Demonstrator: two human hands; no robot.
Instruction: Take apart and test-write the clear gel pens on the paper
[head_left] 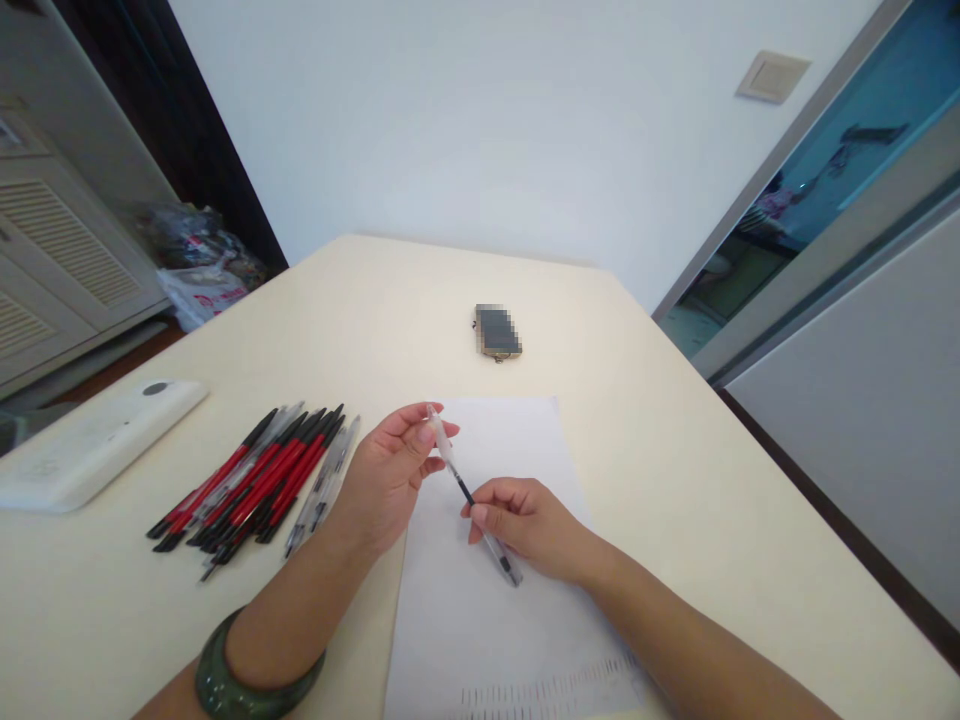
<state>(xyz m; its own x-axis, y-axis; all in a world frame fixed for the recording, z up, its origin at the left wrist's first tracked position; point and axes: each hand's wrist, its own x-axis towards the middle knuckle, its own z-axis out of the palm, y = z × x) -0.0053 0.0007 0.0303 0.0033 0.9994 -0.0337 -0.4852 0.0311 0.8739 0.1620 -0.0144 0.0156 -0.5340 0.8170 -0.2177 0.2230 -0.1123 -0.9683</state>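
Between my two hands is a clear pen [463,486] with a black ink refill, held slantwise above a sheet of white paper [442,640]. My left hand [394,465] pinches its frosted upper end between thumb and fingers. Lower down, my right hand [525,520] grips the clear barrel, whose end pokes out below the fingers. A stretch of dark refill shows between the two grips. Rows of short pen strokes run along the paper's near edge. To the left of my left hand lies a pile of red-and-black pens [259,475] with several clear pens [322,485] beside it.
A white rectangular device [97,445] lies at the table's left edge. Farther back on the cream table [660,450] rests a small dark object [498,330], blurred by pixels. The wall borders the table's far side. A person [780,200] appears through the doorway at right.
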